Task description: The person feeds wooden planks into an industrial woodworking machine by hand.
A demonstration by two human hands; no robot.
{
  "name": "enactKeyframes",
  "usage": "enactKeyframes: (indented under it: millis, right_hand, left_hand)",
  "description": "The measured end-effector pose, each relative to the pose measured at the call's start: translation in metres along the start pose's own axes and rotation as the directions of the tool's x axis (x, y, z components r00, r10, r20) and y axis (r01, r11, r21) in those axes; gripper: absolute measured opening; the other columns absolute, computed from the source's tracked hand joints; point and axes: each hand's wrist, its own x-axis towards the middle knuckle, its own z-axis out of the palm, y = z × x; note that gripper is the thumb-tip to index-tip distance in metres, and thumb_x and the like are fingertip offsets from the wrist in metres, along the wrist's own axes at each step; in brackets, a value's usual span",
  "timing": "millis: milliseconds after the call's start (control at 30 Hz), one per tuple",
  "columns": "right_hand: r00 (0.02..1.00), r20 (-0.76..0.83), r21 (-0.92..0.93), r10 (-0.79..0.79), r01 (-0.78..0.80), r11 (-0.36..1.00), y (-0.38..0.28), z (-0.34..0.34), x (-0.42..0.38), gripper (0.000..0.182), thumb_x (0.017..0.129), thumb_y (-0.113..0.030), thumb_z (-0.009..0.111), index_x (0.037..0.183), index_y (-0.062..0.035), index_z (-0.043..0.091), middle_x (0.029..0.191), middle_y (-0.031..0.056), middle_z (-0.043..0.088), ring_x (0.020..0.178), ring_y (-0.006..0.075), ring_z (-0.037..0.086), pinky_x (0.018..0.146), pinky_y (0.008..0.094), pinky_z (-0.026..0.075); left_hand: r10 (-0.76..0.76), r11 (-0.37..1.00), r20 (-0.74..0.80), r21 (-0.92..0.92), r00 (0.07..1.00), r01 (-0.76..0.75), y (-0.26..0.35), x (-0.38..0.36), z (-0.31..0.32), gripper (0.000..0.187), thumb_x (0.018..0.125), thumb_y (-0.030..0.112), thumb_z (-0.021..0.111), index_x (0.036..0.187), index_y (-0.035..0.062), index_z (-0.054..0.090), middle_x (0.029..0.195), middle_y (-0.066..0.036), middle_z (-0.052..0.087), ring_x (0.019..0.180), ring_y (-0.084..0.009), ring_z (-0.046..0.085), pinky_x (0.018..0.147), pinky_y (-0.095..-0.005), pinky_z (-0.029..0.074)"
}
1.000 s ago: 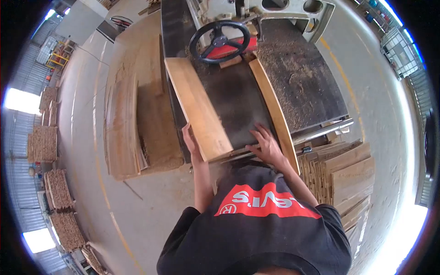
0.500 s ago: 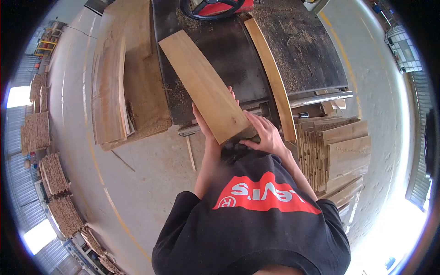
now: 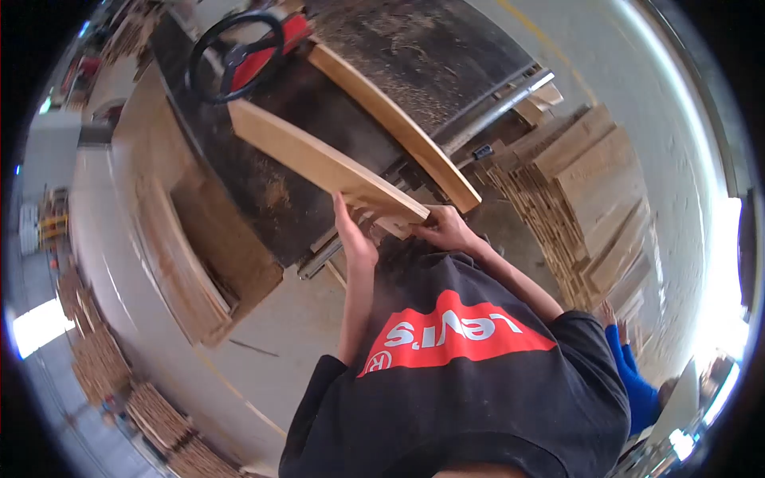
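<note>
A long, light wooden board (image 3: 319, 151) is held in both hands, tipped so that its narrow edge faces up. My left hand (image 3: 356, 235) grips it from the left side, thumb against the face; its other fingers are partly hidden by the board. Closed around the near end, my right hand (image 3: 448, 229) has its fingertips partly out of sight. The board's far end is over the dark machine table (image 3: 275, 211), near the black handwheel (image 3: 235, 56). To the right, a wooden strip (image 3: 398, 119) stands along the table.
Sawdust (image 3: 398, 52) covers the tabletop, and a metal rail (image 3: 502, 111) runs along its edge. Stacked boards (image 3: 590, 175) stand at right; more boards (image 3: 179, 255) lie at left. A person in a blue sleeve (image 3: 633, 386) is at lower right.
The board has turned from lying flat-faced to edge-up, swinging left at its far end. My right hand has closed on the near end. The view has rotated, bringing another person into sight.
</note>
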Motion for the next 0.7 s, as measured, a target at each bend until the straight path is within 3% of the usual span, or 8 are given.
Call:
enactKeyframes:
  millis: [133,167,267,300,400,600,667,700]
  right_hand:
    - [0.983,0.027,0.04,0.184,-0.185,0.982,0.029,0.002,0.005,0.05,0.096,-0.042,0.079,0.117,0.0033,0.073,0.09,0.0062,0.077,0.085,0.0126,0.068,0.076,0.0338,0.054]
    - [0.947,0.158,-0.058,0.278,-0.272,0.96,0.005,-0.01,0.002,0.059,0.097,-0.052,0.074,0.119,0.0034,0.073,0.104,0.0073,0.078,0.093,0.0144,0.069,0.081,0.0323,0.055]
    - [0.965,0.127,0.219,0.231,-0.255,0.942,0.032,0.0,0.0,0.065,0.097,-0.057,0.072,0.12,0.0045,0.073,0.117,0.0083,0.076,0.102,0.0162,0.07,0.086,0.0317,0.056]
    - [0.953,0.067,0.165,0.295,-0.302,0.939,0.035,0.0,0.002,0.064,0.097,-0.049,0.075,0.132,0.0044,0.069,0.119,0.0105,0.076,0.098,0.022,0.071,0.089,0.0353,0.057]
    - [0.858,0.229,0.568,0.46,-0.501,0.652,0.036,0.003,0.006,0.063,0.101,-0.046,0.072,0.141,0.0019,0.062,0.126,0.0137,0.074,0.106,0.0222,0.073,0.092,0.0341,0.059]
    - [0.866,0.342,0.744,0.366,-0.487,0.458,0.066,0.005,0.011,0.054,0.103,-0.039,0.071,0.139,0.0,0.062,0.127,0.0161,0.073,0.112,0.0268,0.075,0.099,0.0386,0.061]
    - [0.926,0.236,0.666,0.294,-0.375,0.645,0.082,0.015,0.013,0.053,0.101,-0.043,0.071,0.134,-0.0022,0.067,0.122,0.0173,0.075,0.106,0.027,0.074,0.095,0.0404,0.06]
    - [0.956,0.176,0.577,0.235,-0.294,0.762,0.086,0.02,0.014,0.053,0.099,-0.046,0.071,0.131,-0.0033,0.07,0.119,0.018,0.076,0.104,0.0272,0.073,0.093,0.0412,0.059]
  left_hand:
    - [-0.018,0.993,0.079,0.115,0.997,0.009,-0.004,-0.001,-0.015,0.089,0.101,0.071,0.05,0.162,0.0087,0.034,0.157,-0.017,0.038,0.138,-0.034,0.042,0.112,-0.0551,0.037]
    - [-0.022,0.988,0.096,0.154,0.995,0.007,-0.002,0.0,-0.017,0.1,0.098,0.077,0.047,0.168,0.0086,0.027,0.169,-0.021,0.03,0.149,-0.0393,0.036,0.119,-0.0604,0.029]
    - [-0.059,0.988,0.144,0.153,0.988,0.036,0.005,0.0,-0.021,0.103,0.098,0.079,0.044,0.167,0.0042,0.028,0.172,-0.023,0.025,0.157,-0.0421,0.023,0.124,-0.0624,0.018]
    - [-0.065,0.986,0.109,0.162,0.992,0.047,0.005,0.001,-0.02,0.103,0.098,0.081,0.041,0.166,0.0041,0.033,0.173,-0.025,0.02,0.161,-0.0447,0.014,0.125,-0.0638,0.014]
    - [-0.017,0.988,0.228,0.151,0.974,-0.018,0.008,0.004,-0.017,0.102,0.099,0.081,0.04,0.165,0.0044,0.035,0.174,-0.027,0.016,0.161,-0.0464,0.011,0.125,-0.0662,0.011]
    - [-0.094,0.984,0.29,0.172,0.953,0.045,0.009,0.022,-0.01,0.106,0.097,0.084,0.036,0.168,0.0052,0.028,0.176,-0.029,-0.004,0.163,-0.0443,-0.01,0.126,-0.0655,-0.004]
    - [-0.174,0.981,0.282,0.131,0.943,0.141,0.011,0.031,-0.004,0.109,0.096,0.086,0.035,0.169,0.0058,0.022,0.176,-0.027,-0.008,0.163,-0.0422,-0.012,0.126,-0.0657,-0.006]
    - [-0.169,0.986,0.241,0.045,0.956,0.163,0.015,0.026,0.005,0.097,0.103,0.075,0.036,0.165,0.001,0.032,0.163,-0.023,0.034,0.156,-0.0366,0.025,0.126,-0.0642,0.012]
